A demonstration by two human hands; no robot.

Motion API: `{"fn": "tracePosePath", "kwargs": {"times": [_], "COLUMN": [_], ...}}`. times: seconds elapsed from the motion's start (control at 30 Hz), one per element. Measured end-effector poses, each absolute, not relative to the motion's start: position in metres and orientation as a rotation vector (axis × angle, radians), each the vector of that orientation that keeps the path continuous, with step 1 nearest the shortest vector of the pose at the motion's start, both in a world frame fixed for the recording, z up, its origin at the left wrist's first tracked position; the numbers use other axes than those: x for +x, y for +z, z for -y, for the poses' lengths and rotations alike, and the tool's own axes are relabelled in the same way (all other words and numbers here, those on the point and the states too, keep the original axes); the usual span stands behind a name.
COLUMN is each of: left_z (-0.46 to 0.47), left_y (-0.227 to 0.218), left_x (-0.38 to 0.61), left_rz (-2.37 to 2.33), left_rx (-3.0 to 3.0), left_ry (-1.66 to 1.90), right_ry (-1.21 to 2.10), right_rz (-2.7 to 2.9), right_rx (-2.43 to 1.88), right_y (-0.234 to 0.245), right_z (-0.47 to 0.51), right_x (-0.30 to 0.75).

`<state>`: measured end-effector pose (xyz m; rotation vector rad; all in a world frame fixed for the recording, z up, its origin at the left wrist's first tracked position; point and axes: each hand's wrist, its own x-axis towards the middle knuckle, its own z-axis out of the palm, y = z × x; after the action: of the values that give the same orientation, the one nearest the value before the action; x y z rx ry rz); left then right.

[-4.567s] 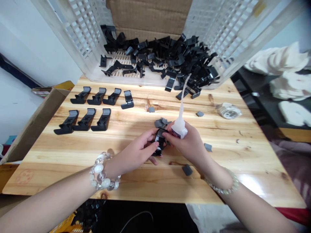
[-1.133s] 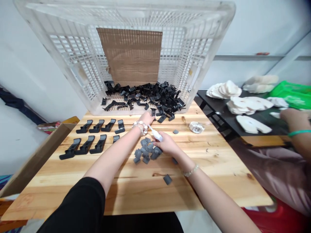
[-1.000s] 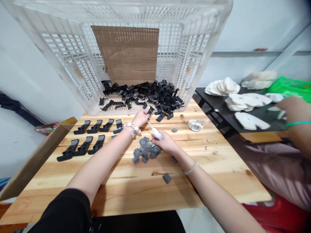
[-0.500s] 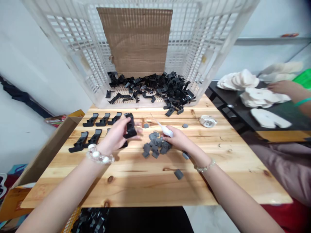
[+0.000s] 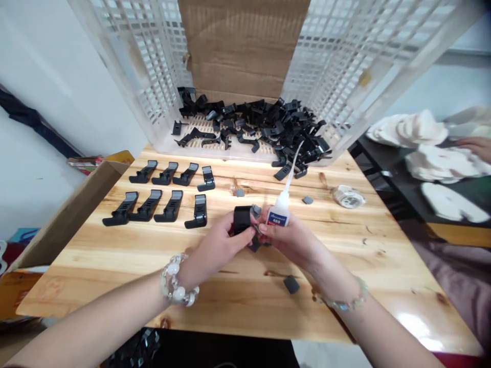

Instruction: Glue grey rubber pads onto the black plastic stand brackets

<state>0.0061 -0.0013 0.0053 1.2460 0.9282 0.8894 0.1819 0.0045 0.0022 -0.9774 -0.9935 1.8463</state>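
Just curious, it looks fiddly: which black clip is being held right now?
The black clip in the left hand: it alone is lifted, while eight others lie in rows on the table and more sit in the crate.

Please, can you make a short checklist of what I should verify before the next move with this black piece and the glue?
1. Left hand holds the black plastic part: ok.
2. Right hand holds the glue bottle with its nozzle pointing up: ok.
3. Nozzle tip open or capped: cannot tell, it is too small to see.
4. Grey pad lined up with the black plastic part: cannot tell, the fingers hide part of it.
5. Row of black parts apart from both hands: ok.
6. Loose grey pad lying apart from the hands: ok.
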Motion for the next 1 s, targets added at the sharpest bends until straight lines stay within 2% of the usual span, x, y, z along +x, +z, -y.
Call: {"fn": "tracePosePath", "kwargs": {"times": [0.23, 0.43, 0.77, 1.0], "left_z": [-0.002, 0.000, 0.004, 0.002], "left_y": [0.004, 0.003, 0.009, 0.009], "left_x": [0.004, 0.000, -0.008, -0.010], "left_rz": [-0.977, -0.850, -1.073, -1.005], "left_rx": [1.139, 1.067, 1.881, 1.944], "left_ry": [0.787, 0.767, 0.924, 0.984], "right_ry": [1.711, 1.803, 1.743, 1.713], "right_rz": [1.101, 0.973, 0.942, 1.008], "right_rx": [-1.019, -0.994, -0.901, -0.896], "right_y": [-0.002, 0.003, 0.006, 0.001], "right_z": [-0.003, -0.003, -0.003, -0.002], "right_x": [0.185, 0.184, 0.185, 0.187]}}
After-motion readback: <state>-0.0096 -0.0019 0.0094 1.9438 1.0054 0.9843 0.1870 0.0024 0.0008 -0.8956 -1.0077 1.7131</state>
